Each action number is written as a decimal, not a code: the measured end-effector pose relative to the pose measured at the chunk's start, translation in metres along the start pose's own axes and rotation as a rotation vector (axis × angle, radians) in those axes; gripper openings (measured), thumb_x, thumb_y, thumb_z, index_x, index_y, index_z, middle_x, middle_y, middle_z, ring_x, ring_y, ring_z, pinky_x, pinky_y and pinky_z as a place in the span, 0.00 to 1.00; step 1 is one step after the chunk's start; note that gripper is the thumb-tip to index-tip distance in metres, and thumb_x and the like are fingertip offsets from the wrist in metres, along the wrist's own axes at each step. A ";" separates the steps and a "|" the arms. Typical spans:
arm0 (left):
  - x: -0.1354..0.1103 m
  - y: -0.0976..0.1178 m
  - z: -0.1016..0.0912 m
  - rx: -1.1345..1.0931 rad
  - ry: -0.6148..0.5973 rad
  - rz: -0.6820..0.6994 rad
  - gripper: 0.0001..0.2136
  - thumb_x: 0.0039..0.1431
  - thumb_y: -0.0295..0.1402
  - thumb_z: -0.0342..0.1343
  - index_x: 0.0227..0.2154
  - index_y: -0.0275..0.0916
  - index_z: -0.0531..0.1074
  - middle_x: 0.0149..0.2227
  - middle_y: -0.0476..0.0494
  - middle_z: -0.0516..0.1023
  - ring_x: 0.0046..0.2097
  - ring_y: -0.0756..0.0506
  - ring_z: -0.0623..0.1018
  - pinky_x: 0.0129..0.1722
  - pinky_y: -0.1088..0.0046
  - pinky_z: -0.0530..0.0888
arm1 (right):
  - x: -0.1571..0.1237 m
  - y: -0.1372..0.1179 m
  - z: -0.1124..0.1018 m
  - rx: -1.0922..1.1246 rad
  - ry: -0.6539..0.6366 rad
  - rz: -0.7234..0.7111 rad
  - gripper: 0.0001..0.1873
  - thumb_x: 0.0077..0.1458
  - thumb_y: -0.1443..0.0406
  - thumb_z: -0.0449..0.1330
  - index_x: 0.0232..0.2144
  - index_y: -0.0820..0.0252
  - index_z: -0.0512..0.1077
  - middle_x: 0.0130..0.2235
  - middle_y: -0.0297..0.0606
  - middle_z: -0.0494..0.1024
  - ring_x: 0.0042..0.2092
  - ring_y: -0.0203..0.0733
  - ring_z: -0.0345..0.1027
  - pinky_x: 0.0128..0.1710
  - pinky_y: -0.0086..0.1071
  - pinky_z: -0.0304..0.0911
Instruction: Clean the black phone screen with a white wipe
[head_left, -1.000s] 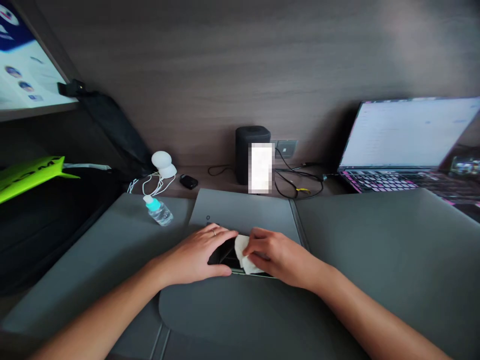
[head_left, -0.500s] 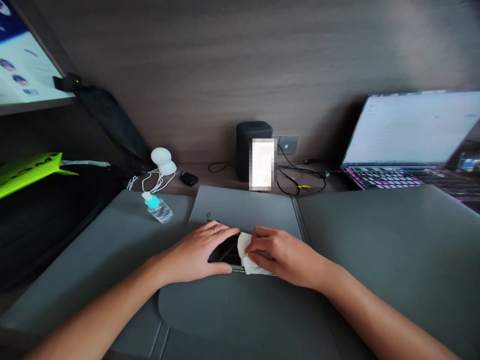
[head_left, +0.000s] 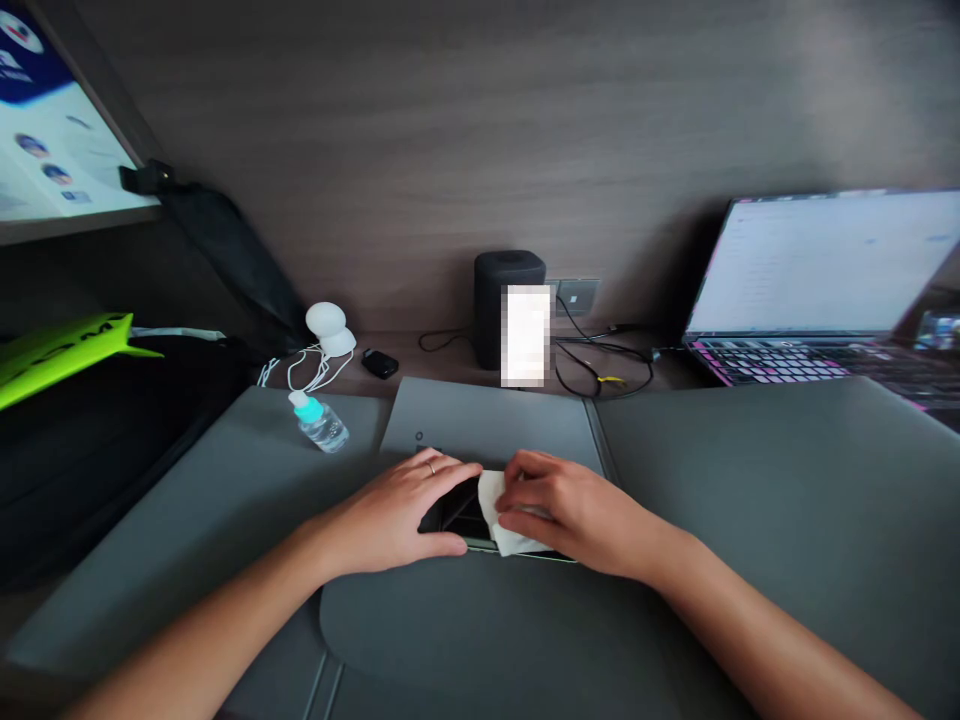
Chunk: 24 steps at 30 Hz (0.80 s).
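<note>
A smartphone (head_left: 461,512) with a dark, glossy screen and a pale edge lies flat on a grey mat. My left hand (head_left: 409,507) grips its left end, thumb along the near edge and fingers along the far edge, with a ring on one finger. My right hand (head_left: 566,510) is closed on a white tissue (head_left: 491,497), pressing it against the right part of the screen. The phone's right end is mostly hidden under the tissue and that hand.
A clear spray bottle (head_left: 322,424) lies tilted at left, near a white round-headed device (head_left: 328,328) with cords and a small black object (head_left: 380,363). Behind stand a black speaker (head_left: 491,305) and cables (head_left: 637,365). An open laptop (head_left: 817,265) stands at right.
My right hand and the tissue have shifted slightly to the right across the screen. The left hand keeps its hold on the phone. The whole view has moved slightly.
</note>
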<state>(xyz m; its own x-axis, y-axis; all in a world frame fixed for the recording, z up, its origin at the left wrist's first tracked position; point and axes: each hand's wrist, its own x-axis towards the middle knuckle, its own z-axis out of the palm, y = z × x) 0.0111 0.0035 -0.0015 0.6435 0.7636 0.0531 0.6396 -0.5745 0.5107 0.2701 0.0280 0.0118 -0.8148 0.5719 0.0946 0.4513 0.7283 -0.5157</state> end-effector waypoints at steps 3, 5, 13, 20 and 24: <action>0.000 0.000 0.000 0.008 -0.004 -0.003 0.33 0.58 0.37 0.63 0.64 0.50 0.57 0.59 0.44 0.69 0.59 0.37 0.67 0.57 0.56 0.68 | -0.002 0.001 -0.002 -0.018 -0.005 0.025 0.16 0.66 0.58 0.53 0.35 0.59 0.78 0.37 0.39 0.72 0.40 0.39 0.68 0.41 0.31 0.63; 0.000 0.000 0.000 0.009 -0.006 0.000 0.33 0.58 0.37 0.62 0.64 0.50 0.56 0.59 0.44 0.69 0.59 0.37 0.67 0.57 0.56 0.68 | -0.002 0.000 -0.002 -0.033 -0.011 0.006 0.14 0.66 0.58 0.54 0.40 0.58 0.78 0.41 0.40 0.72 0.40 0.39 0.69 0.41 0.31 0.64; -0.001 0.000 0.001 -0.001 -0.003 -0.005 0.33 0.58 0.38 0.62 0.64 0.51 0.56 0.59 0.45 0.69 0.59 0.37 0.67 0.58 0.56 0.67 | -0.001 0.000 -0.001 -0.046 -0.002 0.016 0.17 0.67 0.58 0.52 0.37 0.59 0.78 0.37 0.40 0.73 0.41 0.40 0.69 0.43 0.32 0.64; -0.001 0.000 0.000 -0.007 -0.009 -0.010 0.33 0.59 0.38 0.61 0.64 0.52 0.55 0.59 0.45 0.69 0.59 0.37 0.66 0.58 0.56 0.67 | -0.002 0.001 -0.003 -0.023 -0.014 0.000 0.15 0.67 0.60 0.53 0.39 0.60 0.78 0.38 0.41 0.74 0.42 0.41 0.69 0.42 0.33 0.64; -0.002 0.000 0.000 0.006 -0.013 -0.014 0.33 0.59 0.38 0.61 0.64 0.51 0.55 0.59 0.45 0.68 0.60 0.37 0.66 0.58 0.56 0.67 | -0.002 0.002 -0.003 -0.024 0.003 0.020 0.16 0.67 0.59 0.52 0.40 0.59 0.78 0.39 0.41 0.73 0.41 0.40 0.68 0.43 0.33 0.64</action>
<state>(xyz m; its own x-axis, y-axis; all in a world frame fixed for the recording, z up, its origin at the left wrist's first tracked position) 0.0100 0.0025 -0.0022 0.6398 0.7677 0.0350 0.6508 -0.5655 0.5066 0.2739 0.0294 0.0134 -0.8045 0.5875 0.0874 0.4759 0.7256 -0.4971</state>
